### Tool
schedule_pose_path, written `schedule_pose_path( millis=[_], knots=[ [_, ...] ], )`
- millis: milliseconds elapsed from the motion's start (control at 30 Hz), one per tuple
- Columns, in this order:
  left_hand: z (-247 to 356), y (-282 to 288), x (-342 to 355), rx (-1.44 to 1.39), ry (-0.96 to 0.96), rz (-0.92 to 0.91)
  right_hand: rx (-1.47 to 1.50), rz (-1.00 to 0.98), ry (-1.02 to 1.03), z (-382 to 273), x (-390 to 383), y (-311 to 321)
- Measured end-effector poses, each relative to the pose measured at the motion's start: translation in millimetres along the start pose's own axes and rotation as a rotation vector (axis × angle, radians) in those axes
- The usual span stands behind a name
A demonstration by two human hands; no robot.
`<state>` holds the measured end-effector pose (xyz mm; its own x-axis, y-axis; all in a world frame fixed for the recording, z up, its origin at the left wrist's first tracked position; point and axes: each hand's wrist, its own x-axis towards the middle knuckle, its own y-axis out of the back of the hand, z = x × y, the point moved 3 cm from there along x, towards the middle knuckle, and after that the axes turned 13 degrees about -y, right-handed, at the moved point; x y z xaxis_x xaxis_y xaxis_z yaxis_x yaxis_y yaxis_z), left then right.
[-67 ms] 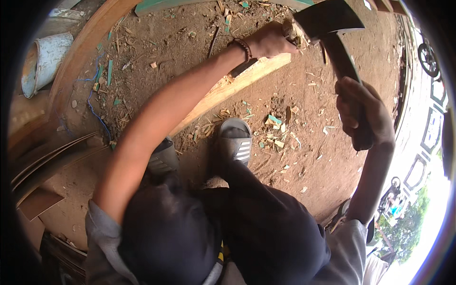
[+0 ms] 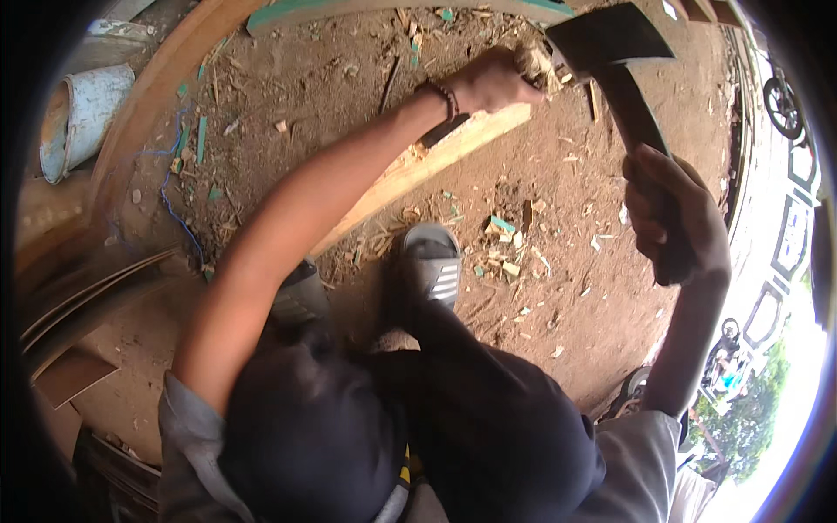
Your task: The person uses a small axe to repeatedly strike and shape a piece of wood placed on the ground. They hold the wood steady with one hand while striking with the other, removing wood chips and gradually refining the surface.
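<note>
My left hand (image 2: 495, 83) is wrapped round a chisel. The chisel's frayed wooden butt (image 2: 538, 68) sticks out above the fist, and its dark blade (image 2: 446, 129) slants down toward a notch in a pale wooden beam (image 2: 471, 144). Whether the blade tip touches the wood is hard to see. In my right hand (image 2: 667, 209) is a hatchet, gripped by its dark handle. The hatchet's broad dark head (image 2: 609, 39) hangs just right of the chisel's butt, with a small gap visible between them.
Wood chips and green-painted splinters (image 2: 501, 240) litter the dirt floor around my sandalled foot (image 2: 432, 266). A curved wooden frame (image 2: 131, 113) and a pale blue bucket (image 2: 91, 118) lie at the left. At the far edge is a green-edged board (image 2: 305, 12); a motorbike (image 2: 785, 105) stands at right.
The hatchet and my right hand have shifted slightly right and down, a little away from the chisel. My left hand stays nearly in place on the chisel.
</note>
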<state>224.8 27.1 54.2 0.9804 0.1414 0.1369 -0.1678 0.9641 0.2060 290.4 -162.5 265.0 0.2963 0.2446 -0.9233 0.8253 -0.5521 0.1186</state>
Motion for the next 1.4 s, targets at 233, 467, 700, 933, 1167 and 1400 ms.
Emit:
schedule_pose_path(
  millis=[233, 467, 700, 933, 1167, 1400],
  knots=[
    [13.4, 11.1, -0.1, 0.162, -0.139, -0.053, -0.37, 0.916, 0.644, -58.4, -84.1, 51.1],
    [9.6, 4.7, -1.0, 0.422, -0.399, -0.008, -0.019, 0.387, 0.533, -28.7, 11.3, -3.2],
    [2.2, 4.8, 0.7, 0.051, -0.033, 0.026, 0.027, 0.179, 0.077, 25.2, 1.9, -2.0],
    [18.4, 8.4, -6.8, -0.109, -0.004, 0.043, -0.451, 1.144, 0.298, -12.0, -105.6, 72.0],
    [14.9, 8.3, -3.1, -0.012, 0.079, -0.031, -0.215, 0.645, 0.642, -31.1, 12.3, 8.5],
    [22.7, 5.0, -3.8, 0.127, 0.007, -0.068, 0.251, -0.277, -0.029, 32.8, -5.7, -27.5]
  ],
)
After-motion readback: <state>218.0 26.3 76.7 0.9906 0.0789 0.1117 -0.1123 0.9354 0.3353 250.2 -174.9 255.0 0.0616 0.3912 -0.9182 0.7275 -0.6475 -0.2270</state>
